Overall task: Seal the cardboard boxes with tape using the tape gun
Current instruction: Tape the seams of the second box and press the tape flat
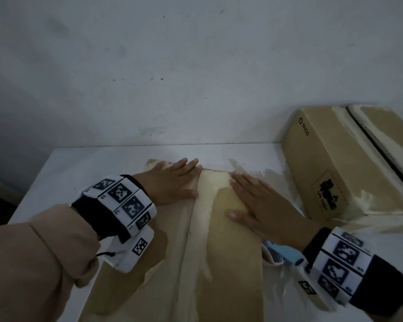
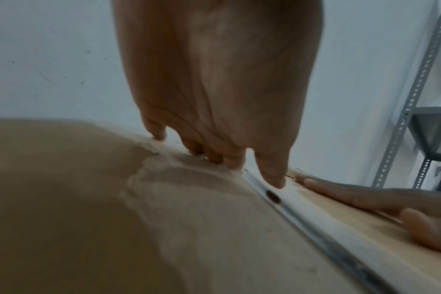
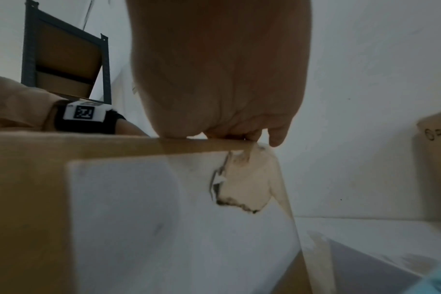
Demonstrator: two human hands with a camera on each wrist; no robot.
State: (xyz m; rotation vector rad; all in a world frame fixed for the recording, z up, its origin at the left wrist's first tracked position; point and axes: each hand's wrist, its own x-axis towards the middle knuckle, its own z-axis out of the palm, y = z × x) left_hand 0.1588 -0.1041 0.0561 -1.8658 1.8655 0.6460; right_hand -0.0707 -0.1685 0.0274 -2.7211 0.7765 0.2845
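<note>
A brown cardboard box [image 1: 168,263] stands in front of me on the white table, its top flaps closed with a pale tape strip [image 1: 203,228] along the middle seam. My left hand [image 1: 172,180] lies flat on the left flap, fingers straight. My right hand [image 1: 258,203] lies flat on the right flap, fingers straight too. In the left wrist view the left fingers [image 2: 227,155] press near the seam [image 2: 302,220]. The right wrist view shows my right hand [image 3: 229,127] on the box's top edge. A light blue tape gun [image 1: 282,252] lies partly hidden under my right wrist.
A second cardboard box [image 1: 335,168] with a printed logo stands at the right against the white wall. The white table [image 1: 91,159] shows to the left and behind the box. A metal shelf rack [image 2: 425,119] stands beyond the table.
</note>
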